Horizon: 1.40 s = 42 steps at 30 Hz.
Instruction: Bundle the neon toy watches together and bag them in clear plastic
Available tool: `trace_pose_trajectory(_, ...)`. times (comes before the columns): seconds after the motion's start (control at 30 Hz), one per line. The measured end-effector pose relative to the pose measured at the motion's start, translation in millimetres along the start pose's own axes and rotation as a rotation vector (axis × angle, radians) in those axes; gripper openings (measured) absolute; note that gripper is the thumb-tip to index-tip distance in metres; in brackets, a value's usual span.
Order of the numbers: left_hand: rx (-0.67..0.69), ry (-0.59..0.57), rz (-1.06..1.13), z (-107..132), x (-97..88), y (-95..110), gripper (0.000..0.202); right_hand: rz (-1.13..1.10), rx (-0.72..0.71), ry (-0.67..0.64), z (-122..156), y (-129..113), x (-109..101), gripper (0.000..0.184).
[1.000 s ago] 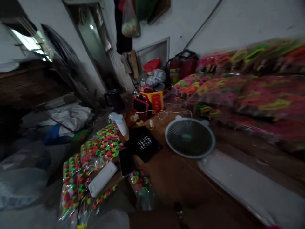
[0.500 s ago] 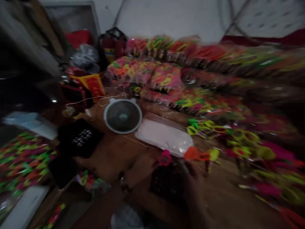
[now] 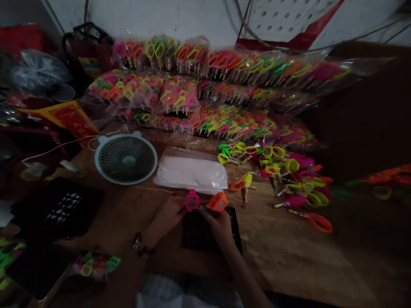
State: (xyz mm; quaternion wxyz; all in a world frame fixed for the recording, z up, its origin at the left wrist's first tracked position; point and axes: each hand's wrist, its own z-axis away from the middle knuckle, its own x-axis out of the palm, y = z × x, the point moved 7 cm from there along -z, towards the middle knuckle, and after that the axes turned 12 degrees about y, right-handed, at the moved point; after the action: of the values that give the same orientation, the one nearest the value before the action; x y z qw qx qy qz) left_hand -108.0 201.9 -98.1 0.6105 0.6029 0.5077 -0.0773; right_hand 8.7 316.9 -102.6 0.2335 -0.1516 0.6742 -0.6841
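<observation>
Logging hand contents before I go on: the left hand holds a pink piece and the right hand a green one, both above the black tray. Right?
Not quite. In the head view the right hand holds an orange piece, not a green one. The left hand does hold the pink piece, and both are above the black tray.

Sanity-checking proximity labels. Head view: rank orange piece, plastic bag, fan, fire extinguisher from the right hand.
1. orange piece: in the right hand.
2. plastic bag: just behind, left.
3. fan: farther left.
4. fire extinguisher: back-left, by wall.
</observation>
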Motion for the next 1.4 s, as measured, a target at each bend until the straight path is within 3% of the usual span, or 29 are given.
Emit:
trace_pose_trajectory(0.23,0.031,-0.022,0.041,-1.6,0.6,0.6,0.018,-0.022,-0.037,-0.183,13.9,0.9,11.8,0.024)
trace_pose_trajectory(0.47,0.034,-0.014,0.073,-4.1,-3.3,4.9,0.019,0.219,-0.411,-0.297,24.4,-16.6,21.4,0.018)
trace_pose_trajectory(0.7,-0.028,0.011,0.022,-0.3,0.1,-1.9,0.013,0.435,-0.626,-0.253,36.6,-16.4,32.3,0.011)
trace_pose_trajectory(0.93,-0.029,0.007,0.03,-1.5,-1.6,0.1,0.018,0.356,-0.48,-0.246,35.1,-7.4,21.3,0.013)
trace_pose_trajectory(1.23,-0.055,-0.002,0.01,-3.4,-2.4,1.5,0.022,0.359,-0.614,-0.196,46.8,-14.9,28.6,0.013)
trace_pose_trajectory(1.4,-0.058,0.009,-0.005,-2.7,-3.2,0.6,0.028,0.339,-0.475,-0.206,39.5,-14.4,21.1,0.017)
